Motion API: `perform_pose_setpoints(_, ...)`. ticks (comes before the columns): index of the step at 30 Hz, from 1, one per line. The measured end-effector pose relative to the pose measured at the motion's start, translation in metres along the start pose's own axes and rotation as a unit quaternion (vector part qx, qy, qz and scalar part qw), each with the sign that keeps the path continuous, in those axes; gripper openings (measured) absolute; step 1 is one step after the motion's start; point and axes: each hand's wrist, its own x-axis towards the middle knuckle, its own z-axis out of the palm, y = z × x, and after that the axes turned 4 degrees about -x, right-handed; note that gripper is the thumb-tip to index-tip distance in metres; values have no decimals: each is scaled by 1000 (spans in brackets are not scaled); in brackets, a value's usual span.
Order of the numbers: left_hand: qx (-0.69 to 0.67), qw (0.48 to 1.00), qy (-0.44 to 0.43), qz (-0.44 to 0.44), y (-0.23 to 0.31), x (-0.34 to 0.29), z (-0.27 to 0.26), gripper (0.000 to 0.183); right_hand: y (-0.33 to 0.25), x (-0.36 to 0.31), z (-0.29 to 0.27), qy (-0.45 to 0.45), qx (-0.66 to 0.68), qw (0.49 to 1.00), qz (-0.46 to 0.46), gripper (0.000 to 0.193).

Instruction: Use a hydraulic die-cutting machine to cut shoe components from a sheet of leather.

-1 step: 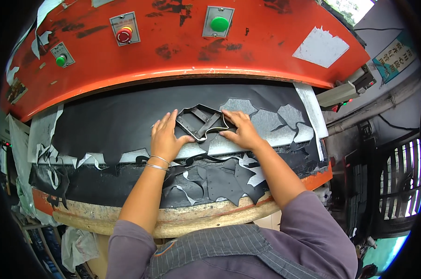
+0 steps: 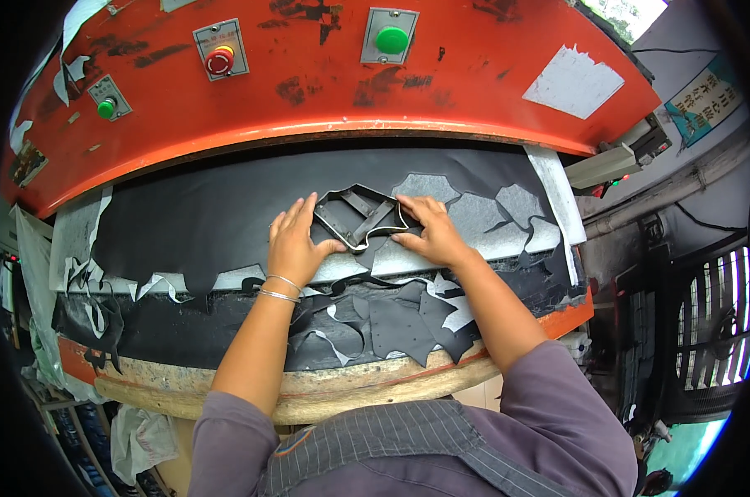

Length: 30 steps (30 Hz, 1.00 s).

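Note:
A metal cutting die (image 2: 319, 212) with crossbars inside its bent outline lies on a black sheet of material (image 2: 201, 207). My left hand (image 2: 296, 238) grips the die's left side, thumb at its near corner. From the other side, my right hand (image 2: 430, 232) holds it with fingers at the upper right edge and thumb lower down. To the right of the die, cut-out gaps in the black sheet show a grey layer (image 2: 474, 217). Nearer to me, between my forearms, lie several cut black pieces (image 2: 398, 327) with pointed outlines.
An orange press beam (image 2: 309, 91) spans the far side, carrying green buttons (image 2: 391, 40) and a red knob (image 2: 219, 60). Ragged black and white scraps (image 2: 101, 306) hang along the sheet's near edge. A worn wooden rail (image 2: 176, 393) borders the table in front of me.

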Motion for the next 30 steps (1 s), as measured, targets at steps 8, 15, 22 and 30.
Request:
perform_pose_setpoints(8,-49,996,68,-18,-4,3,-4,76,2,31,9,-2,-4,1000,-2,66)
perform_pose_setpoints(15,-18,990,132,42,4,-15,4,47,22,62,5,-9,31,999,-2,52)
perform_pose_setpoints(22,45,994,99,18,10,-17,4,52,15,44,26,158,-10,986,58,40)
perform_pose_setpoints(30,71,992,98,46,5,-11,9,47,22,61,20,169,45,983,49,36)
